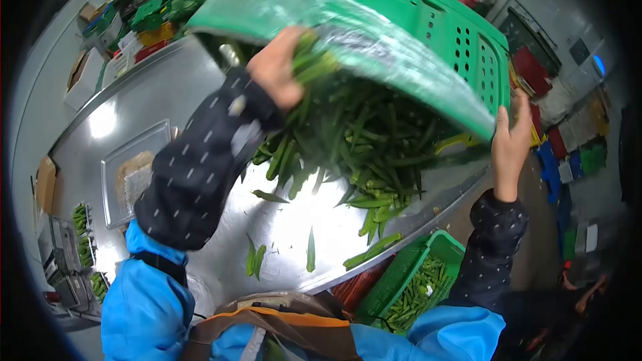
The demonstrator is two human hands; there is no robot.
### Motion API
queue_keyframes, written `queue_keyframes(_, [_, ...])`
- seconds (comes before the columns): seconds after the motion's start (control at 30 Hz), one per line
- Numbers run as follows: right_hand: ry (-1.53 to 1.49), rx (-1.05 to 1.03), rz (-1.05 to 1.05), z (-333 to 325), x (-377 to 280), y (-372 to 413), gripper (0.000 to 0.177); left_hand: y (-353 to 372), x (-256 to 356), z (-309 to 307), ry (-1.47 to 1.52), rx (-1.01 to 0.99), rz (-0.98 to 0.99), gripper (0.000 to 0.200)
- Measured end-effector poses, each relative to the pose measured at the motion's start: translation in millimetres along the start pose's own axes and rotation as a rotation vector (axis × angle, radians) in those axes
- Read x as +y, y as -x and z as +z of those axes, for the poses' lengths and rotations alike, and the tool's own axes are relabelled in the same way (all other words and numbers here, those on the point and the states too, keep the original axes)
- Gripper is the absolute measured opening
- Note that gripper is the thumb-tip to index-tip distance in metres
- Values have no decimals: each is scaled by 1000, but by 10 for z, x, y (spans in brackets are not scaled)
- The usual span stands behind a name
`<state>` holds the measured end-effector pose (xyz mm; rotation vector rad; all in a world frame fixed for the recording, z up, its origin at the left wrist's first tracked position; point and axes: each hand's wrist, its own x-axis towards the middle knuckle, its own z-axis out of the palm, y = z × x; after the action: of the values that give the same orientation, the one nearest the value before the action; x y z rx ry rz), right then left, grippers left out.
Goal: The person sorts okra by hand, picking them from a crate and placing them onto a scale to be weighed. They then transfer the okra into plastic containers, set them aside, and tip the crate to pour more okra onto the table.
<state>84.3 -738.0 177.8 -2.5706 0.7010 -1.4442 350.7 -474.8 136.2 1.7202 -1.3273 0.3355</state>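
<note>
A large green perforated crate point(428, 20), partly lined with clear plastic film point(364, 37), is tipped on its side over the metal table. A heap of okra point(374, 127) spills from its mouth onto the tabletop. My left hand point(277, 70) is at the upper left of the crate's mouth, its fingers closed around several okra pods point(314, 60). At the crate's right corner, my right hand point(511, 137) grips the rim. Loose okra pods point(311, 251) lie on the table close to my body.
The shiny metal table point(207, 261) carries a clear plastic tray point(137, 170) on the left. Below its front edge stands a green crate point(455, 244) holding more okra. Packed trays of okra point(81, 234) are at far left. Stacked crates point(150, 13) fill the back left.
</note>
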Motion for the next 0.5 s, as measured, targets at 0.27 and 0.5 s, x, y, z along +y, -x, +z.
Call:
queue_keyframes(0.27, [-457, -491, -59, 1454, -130, 457, 36, -670, -396, 247, -122, -46, -26, 57])
queue_keyframes(0.5, [-229, -813, 92, 2929, 416, -33, 49, 413, -1106, 667, 219, -197, -613, 67])
